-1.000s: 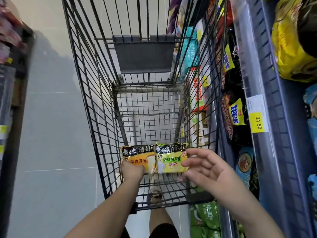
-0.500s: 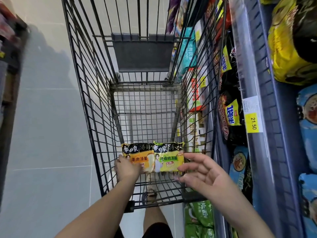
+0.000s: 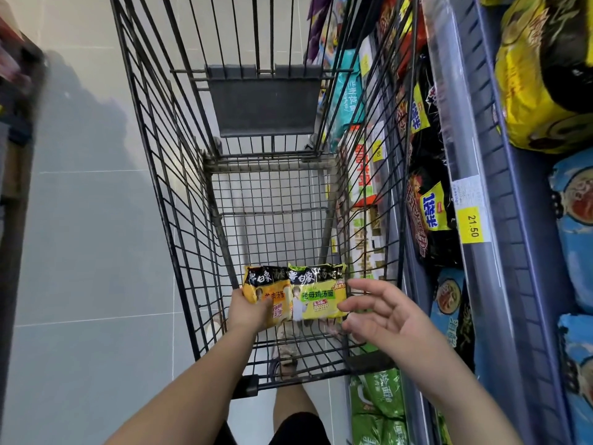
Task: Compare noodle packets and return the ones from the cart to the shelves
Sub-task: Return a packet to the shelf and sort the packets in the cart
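Two noodle packets sit side by side low inside the black wire cart (image 3: 179, 194). My left hand (image 3: 248, 311) grips the orange packet (image 3: 268, 292) at its lower left corner. The yellow-green packet (image 3: 321, 295) overlaps it on the right; I cannot tell whether my left hand holds that one too. My right hand (image 3: 388, 316) hovers with fingers spread just right of the yellow-green packet, its fingertips close to the packet's edge and holding nothing.
Blue shelves (image 3: 481, 284) on the right hold black, yellow and blue noodle packs, with a yellow price tag (image 3: 471, 226). Green packs (image 3: 377, 403) lie low beside the cart. Grey tiled floor (image 3: 80, 252) stretches left, with another shelf (image 3: 14, 155) at the far left edge.
My left hand has raised the packets slightly and shifted its grip onto the orange one. My right hand has drawn a little to the right with its fingers more spread.
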{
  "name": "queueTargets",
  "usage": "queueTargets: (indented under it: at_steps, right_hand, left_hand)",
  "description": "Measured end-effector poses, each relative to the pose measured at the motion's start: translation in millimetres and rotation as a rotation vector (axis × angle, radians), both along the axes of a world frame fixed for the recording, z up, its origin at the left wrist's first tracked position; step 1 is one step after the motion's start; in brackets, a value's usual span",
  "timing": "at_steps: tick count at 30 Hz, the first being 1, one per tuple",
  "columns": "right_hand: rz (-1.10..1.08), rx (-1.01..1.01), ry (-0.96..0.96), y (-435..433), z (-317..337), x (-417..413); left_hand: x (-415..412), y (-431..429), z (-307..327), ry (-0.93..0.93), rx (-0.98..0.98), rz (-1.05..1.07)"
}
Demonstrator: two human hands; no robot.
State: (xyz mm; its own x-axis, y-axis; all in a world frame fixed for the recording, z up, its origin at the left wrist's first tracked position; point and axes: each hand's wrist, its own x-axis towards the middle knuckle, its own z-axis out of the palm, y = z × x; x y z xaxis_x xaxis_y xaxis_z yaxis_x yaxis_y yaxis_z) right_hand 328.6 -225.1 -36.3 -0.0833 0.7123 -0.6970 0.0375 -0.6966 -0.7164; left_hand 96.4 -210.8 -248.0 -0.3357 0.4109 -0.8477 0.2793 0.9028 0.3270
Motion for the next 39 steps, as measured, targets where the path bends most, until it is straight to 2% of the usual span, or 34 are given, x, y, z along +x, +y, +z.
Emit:
queueTargets:
  at_steps: [6, 12, 19, 26, 30, 39]
  right_hand:
    - [-0.057, -0.001, -0.017, 3.5, -11.7, 4.5]
    - [-0.079, -0.006, -0.073, 7.7, -29.6, 6.2]
    - [-0.086, -0.040, -0.134, 11.5, -54.7, -4.3]
    - [-0.010, -0.160, -0.294, 25.9, -113.0, -19.2]
    - [0.022, -0.246, -0.398, 30.0, -151.9, -24.3]
    - [0.129, -0.449, -0.651, 41.0, -199.1, -38.3]
  left_hand:
    - [-0.9, 11.0, 29.5, -0.053, 0.132, 0.035]
    - [-8.2, 26.6, 90.7, -0.127, 0.276, 0.023]
    - [-43.0, 53.3, 170.9, -0.282, 0.430, 0.006]
    - [-74.5, 82.6, 227.0, -0.470, 0.527, 0.063]
    - [-88.4, 96.1, 238.6, -0.538, 0.564, 0.045]
    - [-116.2, 112.5, 236.6, -0.552, 0.580, 0.009]
